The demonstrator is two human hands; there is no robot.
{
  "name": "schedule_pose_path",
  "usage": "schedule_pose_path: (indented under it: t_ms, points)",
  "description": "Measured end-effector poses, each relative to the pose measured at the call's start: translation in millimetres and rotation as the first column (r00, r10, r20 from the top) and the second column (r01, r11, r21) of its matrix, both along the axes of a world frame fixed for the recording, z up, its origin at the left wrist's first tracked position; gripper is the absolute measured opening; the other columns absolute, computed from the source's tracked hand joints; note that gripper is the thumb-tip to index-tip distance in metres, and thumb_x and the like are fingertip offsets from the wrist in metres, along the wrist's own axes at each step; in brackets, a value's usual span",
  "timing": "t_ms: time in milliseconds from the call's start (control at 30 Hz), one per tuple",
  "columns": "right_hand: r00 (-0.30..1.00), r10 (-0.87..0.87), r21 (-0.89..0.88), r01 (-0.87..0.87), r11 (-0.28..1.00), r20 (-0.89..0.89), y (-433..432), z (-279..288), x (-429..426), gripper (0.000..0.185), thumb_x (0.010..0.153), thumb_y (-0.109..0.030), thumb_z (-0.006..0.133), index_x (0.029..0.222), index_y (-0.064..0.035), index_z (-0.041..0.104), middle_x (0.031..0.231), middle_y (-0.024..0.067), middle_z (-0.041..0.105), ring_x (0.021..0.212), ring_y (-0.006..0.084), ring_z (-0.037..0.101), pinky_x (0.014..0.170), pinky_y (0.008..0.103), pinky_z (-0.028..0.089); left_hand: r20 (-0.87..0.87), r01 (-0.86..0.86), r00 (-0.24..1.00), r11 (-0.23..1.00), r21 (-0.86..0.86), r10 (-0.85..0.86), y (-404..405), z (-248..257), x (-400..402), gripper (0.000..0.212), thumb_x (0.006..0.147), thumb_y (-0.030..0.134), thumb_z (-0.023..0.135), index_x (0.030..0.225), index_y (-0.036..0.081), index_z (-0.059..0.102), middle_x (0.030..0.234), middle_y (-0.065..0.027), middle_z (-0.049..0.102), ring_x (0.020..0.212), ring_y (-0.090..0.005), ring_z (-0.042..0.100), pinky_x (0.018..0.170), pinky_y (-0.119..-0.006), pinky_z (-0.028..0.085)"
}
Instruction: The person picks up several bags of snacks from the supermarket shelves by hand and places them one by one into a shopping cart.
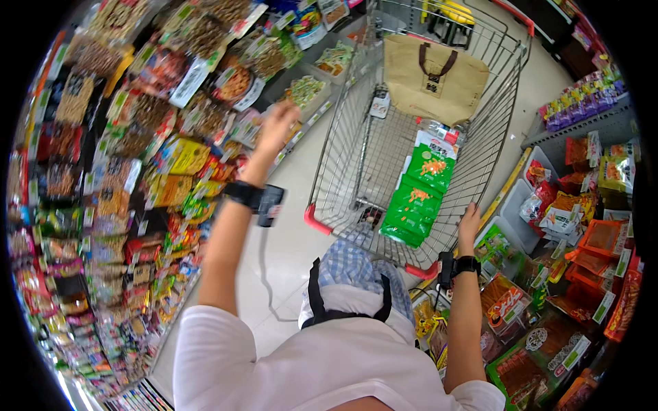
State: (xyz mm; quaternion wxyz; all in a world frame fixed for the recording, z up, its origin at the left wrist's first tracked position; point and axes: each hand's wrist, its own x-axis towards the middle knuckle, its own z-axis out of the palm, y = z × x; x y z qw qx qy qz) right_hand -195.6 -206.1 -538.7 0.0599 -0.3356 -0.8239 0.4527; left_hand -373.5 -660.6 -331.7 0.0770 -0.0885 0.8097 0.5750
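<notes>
My left hand (280, 126) is raised over the left shelf, blurred, with its fingers partly curled. It is right by a clear bin of small green-and-white packets (307, 93); whether it holds anything is not visible. My right hand (468, 226) grips the right side rim of a wire shopping cart (367, 159). Inside the cart lie green snack packages (419, 200), overlapping in a row. A clear plastic bottle (443, 132) rests beyond them, beside a tan bag with dark handles (437, 72). A small white packet (380, 106) is at the cart's left side.
Bagged dry foods (149, 115) crowd the left shelves. Packaged snacks (560, 210) fill the bins on the right, close to the cart. A yellow object (455, 13) sits at the cart's far end. A grey cable (264, 277) hangs from the device (271, 205) on my left wrist.
</notes>
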Motion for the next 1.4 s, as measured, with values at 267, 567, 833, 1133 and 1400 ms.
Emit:
schedule_pose_path:
  t_ms: [267,567,833,1133,1400]
  points:
    - [0.985,-0.163,0.228,0.148,0.962,0.051,-41.5,50.7,0.8,0.037,0.092,-0.029,0.036,0.110,0.0012,0.046,0.089,0.0175,0.060,0.070,0.0272,0.060,0.056,0.0360,0.047,0.263,-0.001,0.962,0.963,-0.269,0.075,84.1,-110.4,-56.5,0.065,0.082,0.058,0.038,0.112,0.001,0.044,0.105,-0.0193,0.053,0.103,-0.0319,0.048,0.087,-0.038,0.035]
    - [0.967,-0.203,0.204,0.171,0.964,0.152,-12.0,57.8,-28.5,0.030,0.091,-0.025,0.037,0.102,0.0010,0.048,0.075,0.0185,0.059,0.064,0.0336,0.057,0.054,0.0404,0.041,0.121,-0.015,0.992,0.989,-0.149,0.033,108.8,-164.1,-109.9,0.052,0.088,0.051,0.030,0.091,0.003,0.050,0.083,-0.0065,0.056,0.069,-0.0155,0.052,0.060,-0.028,0.041]
    - [0.963,-0.252,0.270,0.218,0.938,0.100,56.5,52.6,-65.5,0.028,0.091,-0.024,0.038,0.096,0.0020,0.047,0.074,0.0244,0.057,0.067,0.0411,0.053,0.057,0.0459,0.040,0.124,0.039,0.992,0.998,-0.039,-0.034,191.0,-170.3,-173.8,0.051,0.087,0.050,0.034,0.082,0.002,0.052,0.077,-0.0073,0.056,0.068,-0.0159,0.049,0.061,-0.028,0.039]
    - [0.948,-0.305,0.399,0.245,0.884,0.094,141.2,57.1,-120.0,0.026,0.090,-0.026,0.039,0.094,-0.0016,0.047,0.067,0.0247,0.057,0.060,0.0424,0.054,0.051,0.0489,0.040,-0.048,0.080,0.995,0.980,-0.183,-0.090,293.0,-200.4,-252.2,0.059,0.087,0.050,0.037,0.097,-0.005,0.055,0.077,-0.0107,0.060,0.057,-0.0142,0.051,0.053,-0.028,0.042]
    - [0.948,-0.315,0.390,0.270,0.880,0.055,241.8,41.4,-192.8,0.023,0.089,-0.026,0.041,0.088,-0.0032,0.044,0.064,0.0275,0.053,0.062,0.0458,0.051,0.051,0.0526,0.037,-0.043,0.095,0.993,0.967,-0.236,-0.108,379.3,-201.7,-327.5,0.054,0.088,0.048,0.033,0.090,-0.002,0.053,0.073,-0.0110,0.057,0.054,-0.0165,0.051,0.047,-0.029,0.042]
